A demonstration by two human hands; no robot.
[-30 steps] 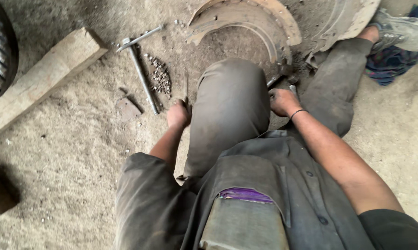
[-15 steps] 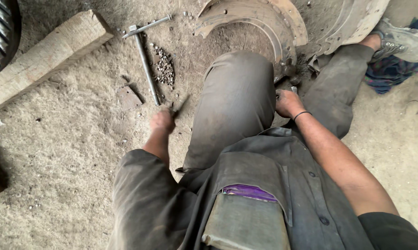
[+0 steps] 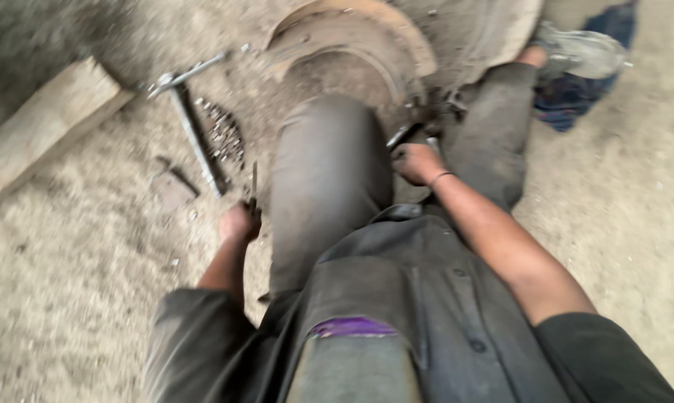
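I sit on a dirt floor with my legs stretched out. My left hand (image 3: 239, 222) is beside my left knee, closed around a thin dark metal rod (image 3: 253, 183) that points away from me. My right hand (image 3: 416, 161) is between my knees, fisted on a small metal tool (image 3: 398, 136) right by the rusty round metal disc (image 3: 352, 33). The view is blurred, so the tool's tip is unclear.
A long T-shaped wrench (image 3: 193, 128) lies on the dirt left of my knee, next to a pile of small nuts (image 3: 225, 136) and a small flat block (image 3: 174, 191). A wooden plank (image 3: 47, 128) lies far left. My shoe (image 3: 580, 52) is at top right.
My left hand has pulled back toward me and to the left, with the thin rod in it. My right hand stays by the disc. The view has swung and blurred.
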